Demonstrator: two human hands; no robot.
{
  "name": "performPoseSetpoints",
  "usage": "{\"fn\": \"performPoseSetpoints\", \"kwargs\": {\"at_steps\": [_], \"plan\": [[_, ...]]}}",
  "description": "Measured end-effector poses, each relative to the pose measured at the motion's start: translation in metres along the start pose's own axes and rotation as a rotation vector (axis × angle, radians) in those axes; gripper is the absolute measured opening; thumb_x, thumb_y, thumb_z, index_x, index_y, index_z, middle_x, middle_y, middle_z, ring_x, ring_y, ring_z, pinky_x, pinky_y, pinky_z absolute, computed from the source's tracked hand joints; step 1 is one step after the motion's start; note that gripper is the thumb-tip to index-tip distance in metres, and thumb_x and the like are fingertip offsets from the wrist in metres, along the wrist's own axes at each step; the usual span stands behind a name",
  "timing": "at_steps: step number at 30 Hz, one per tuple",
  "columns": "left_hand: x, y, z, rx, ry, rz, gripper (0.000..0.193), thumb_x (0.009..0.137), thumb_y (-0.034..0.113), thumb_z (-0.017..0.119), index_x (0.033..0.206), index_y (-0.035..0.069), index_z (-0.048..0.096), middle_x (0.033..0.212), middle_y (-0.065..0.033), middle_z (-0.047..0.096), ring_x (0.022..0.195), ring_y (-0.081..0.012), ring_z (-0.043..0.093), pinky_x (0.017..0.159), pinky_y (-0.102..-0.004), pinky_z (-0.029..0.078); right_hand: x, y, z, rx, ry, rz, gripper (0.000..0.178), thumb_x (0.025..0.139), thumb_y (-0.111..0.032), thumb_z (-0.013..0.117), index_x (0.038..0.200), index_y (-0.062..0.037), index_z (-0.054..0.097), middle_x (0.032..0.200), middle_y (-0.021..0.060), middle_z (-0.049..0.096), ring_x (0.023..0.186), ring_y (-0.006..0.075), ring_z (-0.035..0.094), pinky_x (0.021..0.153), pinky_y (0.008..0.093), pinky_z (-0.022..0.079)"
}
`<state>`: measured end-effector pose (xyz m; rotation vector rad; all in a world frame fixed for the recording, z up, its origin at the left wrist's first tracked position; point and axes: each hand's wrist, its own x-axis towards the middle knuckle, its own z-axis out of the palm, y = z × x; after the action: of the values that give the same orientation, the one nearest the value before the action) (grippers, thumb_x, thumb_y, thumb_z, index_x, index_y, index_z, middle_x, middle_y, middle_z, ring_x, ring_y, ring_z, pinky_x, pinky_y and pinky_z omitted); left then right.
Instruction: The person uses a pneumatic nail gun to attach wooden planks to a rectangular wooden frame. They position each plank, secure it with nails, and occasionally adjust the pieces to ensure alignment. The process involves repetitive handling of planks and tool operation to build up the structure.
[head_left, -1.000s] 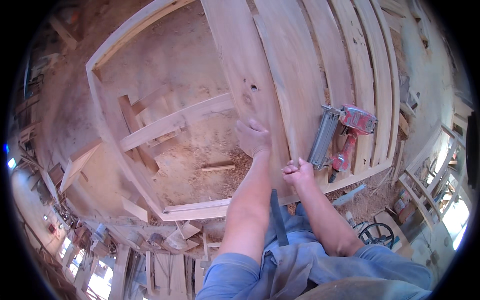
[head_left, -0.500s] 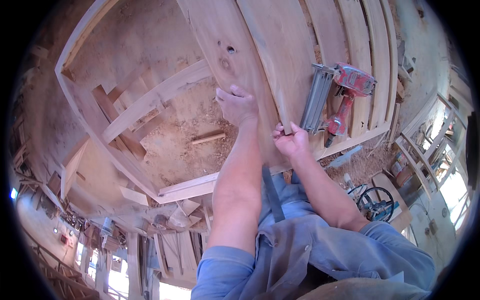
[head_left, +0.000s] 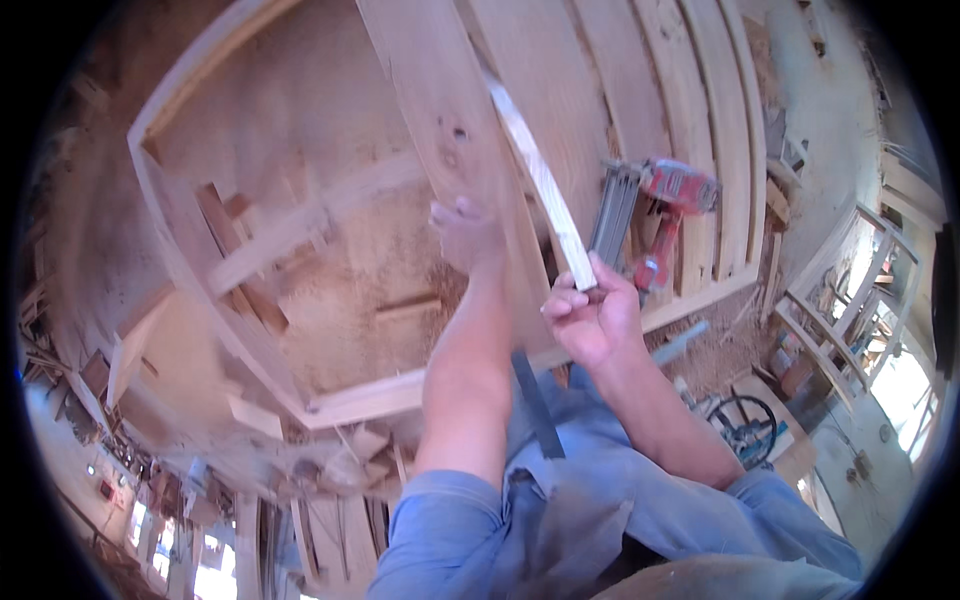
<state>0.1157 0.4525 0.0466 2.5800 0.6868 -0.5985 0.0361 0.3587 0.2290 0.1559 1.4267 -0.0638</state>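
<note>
A thin, pale wooden strip (head_left: 543,188) is pinched at its near end by my right hand (head_left: 597,325), fingers closed. It runs away from me, slanting left over the slatted panel, its light face catching the light. My left hand (head_left: 470,240), somewhat blurred, is closed over the left edge of a wide plank (head_left: 440,110) with a dark knot hole. Just right of the strip, a red and grey nail gun (head_left: 665,205) lies on the slats (head_left: 690,130).
A curved wooden frame (head_left: 185,265) with a crosspiece (head_left: 300,235) extends left of the plank. Inside it lie sawdust and a small wood offcut (head_left: 408,306). At right are a black handwheel (head_left: 742,428) and an open wooden frame (head_left: 850,300). Stacked lumber stands at lower left.
My right hand has moved slightly nearer to me and turned up the strip, so its pale face now shows. My left hand remains on the plank's edge. The whole view has shifted a little.
</note>
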Motion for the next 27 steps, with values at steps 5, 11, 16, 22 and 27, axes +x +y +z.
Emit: {"fn": "performPoseSetpoints", "kwargs": {"at_steps": [5, 11, 16, 22, 27], "plan": [[0.0, 0.0, 0.003, -0.06, 0.064, 0.059, 0.055, 0.101, 0.037, 0.044, 0.138, -0.004, 0.041, 0.133, -0.0272, 0.053, 0.112, -0.0455, 0.061, 0.09, -0.0548, 0.049, 0.016, -0.046, 0.01, -0.59, -0.349, 0.186, 0.028, 0.097, -0.031, 0.06, 0.105, -0.0054, 0.063, 0.084, 0.0134, 0.065, 0.07, 0.0246, 0.063, 0.066, 0.0415, 0.05], [0.002, -0.011, 0.013, -0.051, 0.129, 0.076, 0.052, 0.101, 0.035, 0.045, 0.134, -0.004, 0.044, 0.129, -0.0277, 0.056, 0.11, -0.0448, 0.062, 0.09, -0.0541, 0.05, 0.074, -0.043, 0.034, -1.434, -0.254, -0.247, 0.042, 0.082, -0.016, 0.069, 0.118, 0.0029, 0.06, 0.079, 0.009, 0.065, 0.058, 0.0175, 0.062, 0.051, 0.0333, 0.05], [0.009, 0.004, 0.011, -0.044, 0.095, 0.11, 0.052, 0.101, 0.033, 0.045, 0.136, -0.005, 0.044, 0.129, -0.0283, 0.056, 0.111, -0.0447, 0.062, 0.091, -0.0541, 0.05, 0.134, -0.034, -0.035, -1.471, -0.222, -0.512, 0.039, 0.074, -0.01, 0.061, 0.111, 0.0042, 0.06, 0.072, 0.0058, 0.059, 0.054, 0.0139, 0.056, 0.049, 0.033, 0.047], [0.008, -0.012, 0.015, -0.085, 0.16, 0.11, 0.054, 0.101, 0.035, 0.045, 0.136, -0.006, 0.043, 0.13, -0.0281, 0.055, 0.112, -0.0449, 0.061, 0.092, -0.0546, 0.049, 0.065, -0.035, 0.009, -1.318, -0.312, -0.256, 0.012, 0.074, -0.005, 0.059, 0.084, -0.0038, 0.052, 0.063, 0.0039, 0.051, 0.043, 0.016, 0.049, 0.04, 0.0319, 0.04], [-0.003, 0.003, -0.001, -0.095, 0.036, 0.062, 0.054, 0.1, 0.035, 0.045, 0.136, -0.006, 0.043, 0.13, -0.0267, 0.054, 0.112, -0.0436, 0.061, 0.093, -0.0527, 0.049, 0.09, -0.036, -0.016, -1.36, -0.177, -0.369, 0.023, 0.075, -0.007, 0.061, 0.096, 0.0011, 0.056, 0.069, 0.0071, 0.054, 0.048, 0.0183, 0.051, 0.048, 0.0355, 0.045]]}}
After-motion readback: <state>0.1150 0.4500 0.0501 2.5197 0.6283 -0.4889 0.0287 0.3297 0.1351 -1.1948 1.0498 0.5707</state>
